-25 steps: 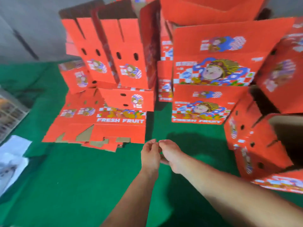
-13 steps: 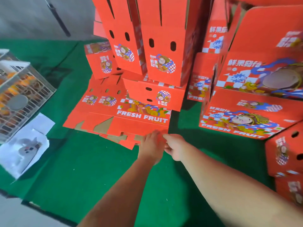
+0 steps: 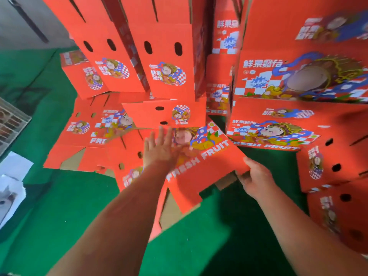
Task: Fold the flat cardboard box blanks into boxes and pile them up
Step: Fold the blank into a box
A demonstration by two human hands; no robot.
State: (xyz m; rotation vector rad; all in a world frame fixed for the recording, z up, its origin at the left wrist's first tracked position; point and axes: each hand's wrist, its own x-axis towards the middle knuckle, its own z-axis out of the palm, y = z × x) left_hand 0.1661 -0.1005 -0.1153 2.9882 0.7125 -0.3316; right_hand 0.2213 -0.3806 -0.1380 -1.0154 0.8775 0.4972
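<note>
Green mat; blank between both hands

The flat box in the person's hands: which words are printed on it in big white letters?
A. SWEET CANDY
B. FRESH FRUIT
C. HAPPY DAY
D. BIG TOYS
B: the flat box blank, pinched at its edge by the right hand with the left hand spread flat on top, reads FRESH FRUIT in white.
</note>
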